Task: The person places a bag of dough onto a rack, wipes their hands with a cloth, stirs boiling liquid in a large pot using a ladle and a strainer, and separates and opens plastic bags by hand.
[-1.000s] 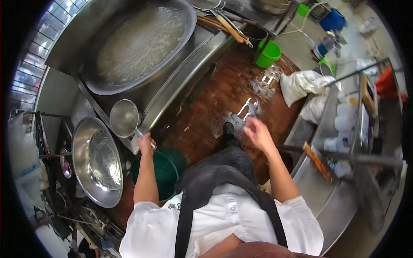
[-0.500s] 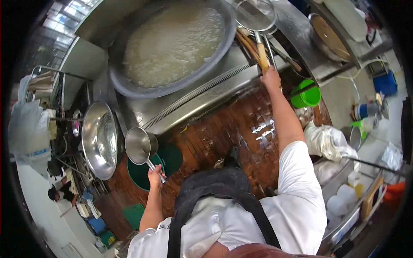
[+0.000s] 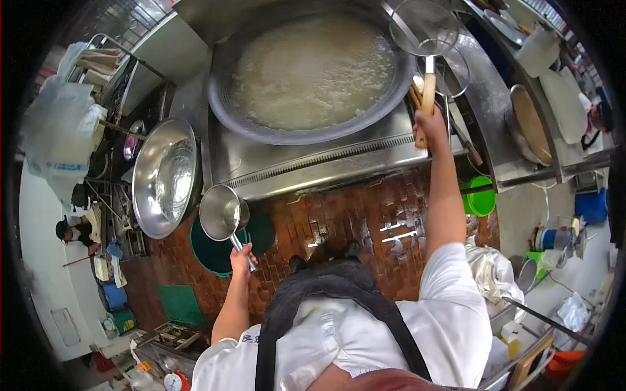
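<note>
My left hand [image 3: 242, 259] is closed round the handle of a deep steel ladle [image 3: 220, 214], held low over the floor with its bowl upward. Out to the other side, my right hand [image 3: 432, 128] grips the wooden handle of a round wire strainer [image 3: 425, 27]. The strainer's mesh is raised beside the right rim of a huge wok [image 3: 306, 137]. Pale, cloudy, foaming liquid [image 3: 313, 75] fills much of that wok. Another wire hoop [image 3: 467, 73] shows behind the strainer, near more wooden handles [image 3: 415, 98].
A wide steel bowl [image 3: 166, 179] stands left of the stove front [image 3: 326, 166]. Below it is a dark green tub [image 3: 210, 251]. A bright green bucket [image 3: 481, 197] sits on the right, under a steel counter [image 3: 486, 98]. Other people appear at both far sides. The brick-red floor [image 3: 313, 221] looks wet.
My right hand has lifted the strainer away from the tools by the wok. My view has shifted, bringing the wok to the centre. The ladle stays in my left hand.
</note>
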Motion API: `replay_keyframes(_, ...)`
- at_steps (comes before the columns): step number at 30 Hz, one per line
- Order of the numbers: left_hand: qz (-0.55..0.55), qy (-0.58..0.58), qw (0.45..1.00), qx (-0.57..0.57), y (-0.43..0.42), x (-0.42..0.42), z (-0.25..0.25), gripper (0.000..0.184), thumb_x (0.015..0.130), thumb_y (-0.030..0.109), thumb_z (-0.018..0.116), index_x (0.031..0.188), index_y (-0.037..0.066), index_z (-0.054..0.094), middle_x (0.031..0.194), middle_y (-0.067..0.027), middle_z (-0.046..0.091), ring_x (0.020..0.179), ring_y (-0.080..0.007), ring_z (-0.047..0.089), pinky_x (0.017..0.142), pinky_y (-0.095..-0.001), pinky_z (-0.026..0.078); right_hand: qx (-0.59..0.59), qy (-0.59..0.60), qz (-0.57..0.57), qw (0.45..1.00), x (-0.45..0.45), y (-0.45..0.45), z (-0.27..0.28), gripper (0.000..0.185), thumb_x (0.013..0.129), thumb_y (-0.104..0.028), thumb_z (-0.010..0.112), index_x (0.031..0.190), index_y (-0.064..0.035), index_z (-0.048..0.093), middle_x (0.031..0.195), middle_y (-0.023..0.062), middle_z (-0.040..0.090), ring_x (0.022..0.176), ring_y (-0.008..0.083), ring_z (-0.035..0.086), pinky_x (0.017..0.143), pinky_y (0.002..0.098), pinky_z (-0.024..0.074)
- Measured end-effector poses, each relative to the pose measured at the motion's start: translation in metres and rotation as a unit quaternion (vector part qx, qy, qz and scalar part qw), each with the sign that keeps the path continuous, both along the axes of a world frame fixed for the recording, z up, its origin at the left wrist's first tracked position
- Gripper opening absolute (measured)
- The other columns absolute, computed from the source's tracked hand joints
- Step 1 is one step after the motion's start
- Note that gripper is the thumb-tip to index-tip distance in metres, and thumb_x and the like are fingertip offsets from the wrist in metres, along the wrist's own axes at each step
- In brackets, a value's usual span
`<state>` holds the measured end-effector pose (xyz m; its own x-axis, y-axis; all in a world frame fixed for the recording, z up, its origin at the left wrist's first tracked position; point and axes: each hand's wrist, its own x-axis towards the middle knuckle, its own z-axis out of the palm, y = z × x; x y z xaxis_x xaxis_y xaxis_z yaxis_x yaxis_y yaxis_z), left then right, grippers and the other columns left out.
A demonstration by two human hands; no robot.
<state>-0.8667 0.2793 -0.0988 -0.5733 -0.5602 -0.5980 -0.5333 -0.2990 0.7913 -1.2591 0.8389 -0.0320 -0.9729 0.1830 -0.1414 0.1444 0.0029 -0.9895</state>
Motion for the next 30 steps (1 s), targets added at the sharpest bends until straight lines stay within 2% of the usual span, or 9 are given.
replay_keyframes(1, 0.000, 0.006, 1.000, 0.001, -0.004, -0.003, -0.004, 0.022, 0.086, 0.011, 0.070, 0.087, 0.011, 0.049, 0.061, -0.0018, 0.051, 0.042, -0.0147, 0.050, 0.039, -0.0303, 0.046, 0.004, -0.016, 0.011, 1.000, -0.027, -0.001, -0.004, 0.024, 0.088, -0.008, 0.062, 0.107, 0.0013, 0.049, 0.069, 0.0088, 0.055, 0.051, 0.0203, 0.059, 0.040, 0.0344, 0.0497)
replay_keyframes(4, -0.009, 0.005, 1.000, 0.007, -0.020, -0.006, -0.008, 0.025, 0.089, 0.020, 0.071, 0.087, 0.011, 0.048, 0.061, -0.0019, 0.050, 0.043, -0.0146, 0.050, 0.038, -0.0304, 0.045, 0.268, -0.127, -0.021, 0.955, -0.041, -0.035, 0.021, 0.020, 0.092, -0.014, 0.058, 0.103, 0.0008, 0.051, 0.069, 0.0111, 0.058, 0.054, 0.0244, 0.061, 0.045, 0.0393, 0.0513)
replay_keyframes(9, -0.016, -0.015, 1.000, 0.022, -0.059, 0.004, -0.013, 0.036, 0.095, 0.045, 0.061, 0.089, 0.013, 0.046, 0.059, -0.0017, 0.049, 0.039, -0.0141, 0.049, 0.036, -0.0296, 0.042, 0.348, -0.206, 0.034, 0.914, 0.023, -0.095, -0.034, 0.020, 0.089, -0.008, 0.058, 0.104, 0.0018, 0.050, 0.066, 0.0136, 0.056, 0.056, 0.0271, 0.062, 0.045, 0.0437, 0.0504)
replay_keyframes(11, -0.031, -0.029, 0.999, 0.020, -0.077, 0.013, -0.028, 0.043, 0.096, 0.054, 0.053, 0.091, 0.012, 0.046, 0.057, -0.0018, 0.048, 0.038, -0.0140, 0.047, 0.034, -0.0295, 0.040, 0.349, -0.145, 0.091, 0.921, 0.082, -0.142, -0.020, 0.018, 0.087, -0.004, 0.058, 0.103, 0.0013, 0.050, 0.064, 0.0115, 0.055, 0.055, 0.0248, 0.062, 0.045, 0.0410, 0.0505)
replay_keyframes(15, -0.086, -0.037, 0.995, 0.015, -0.107, 0.025, -0.030, 0.047, 0.095, 0.056, 0.053, 0.092, 0.009, 0.046, 0.056, -0.0026, 0.048, 0.037, -0.0143, 0.047, 0.034, -0.0297, 0.040, 0.204, -0.207, 0.195, 0.937, 0.126, -0.194, -0.038, 0.018, 0.088, -0.006, 0.061, 0.101, -0.0007, 0.050, 0.067, 0.0096, 0.058, 0.051, 0.0244, 0.058, 0.044, 0.0387, 0.0497)
replay_keyframes(22, -0.200, -0.057, 0.978, 0.007, -0.170, 0.037, -0.015, 0.050, 0.096, 0.057, 0.051, 0.095, 0.007, 0.049, 0.059, -0.0041, 0.049, 0.041, -0.0151, 0.047, 0.041, -0.0305, 0.041, -0.068, -0.244, 0.218, 0.943, 0.214, -0.333, 0.050, 0.013, 0.090, -0.013, 0.064, 0.094, -0.0055, 0.054, 0.072, 0.0033, 0.056, 0.053, 0.0147, 0.057, 0.047, 0.0322, 0.0501)
replay_keyframes(25, -0.238, -0.045, 0.970, -0.001, -0.186, 0.035, -0.018, 0.050, 0.096, 0.058, 0.050, 0.095, 0.007, 0.048, 0.060, -0.0050, 0.051, 0.041, -0.0163, 0.048, 0.042, -0.0321, 0.042, -0.071, -0.237, 0.250, 0.936, 0.241, -0.367, 0.083, 0.016, 0.089, -0.013, 0.064, 0.099, -0.0060, 0.054, 0.073, 0.0032, 0.056, 0.053, 0.0150, 0.057, 0.047, 0.0315, 0.0503)
replay_keyframes(29, -0.247, -0.033, 0.968, -0.007, -0.195, 0.024, -0.026, 0.051, 0.097, 0.058, 0.047, 0.096, 0.008, 0.046, 0.061, -0.0062, 0.053, 0.042, -0.0183, 0.051, 0.044, -0.0339, 0.044, 0.057, -0.179, 0.297, 0.936, 0.286, -0.393, 0.121, 0.038, 0.092, -0.013, 0.061, 0.125, -0.0048, 0.047, 0.074, 0.0044, 0.056, 0.055, 0.0142, 0.057, 0.047, 0.0307, 0.0492)
replay_keyframes(30, -0.242, -0.034, 0.970, -0.002, -0.197, 0.020, -0.031, 0.051, 0.097, 0.058, 0.047, 0.097, 0.007, 0.046, 0.061, -0.0063, 0.053, 0.042, -0.0184, 0.051, 0.044, -0.0341, 0.043, 0.172, -0.159, 0.297, 0.926, 0.296, -0.397, 0.122, 0.049, 0.091, -0.010, 0.059, 0.136, -0.0047, 0.039, 0.080, 0.0133, 0.062, 0.060, 0.0253, 0.063, 0.052, 0.0394, 0.0520)
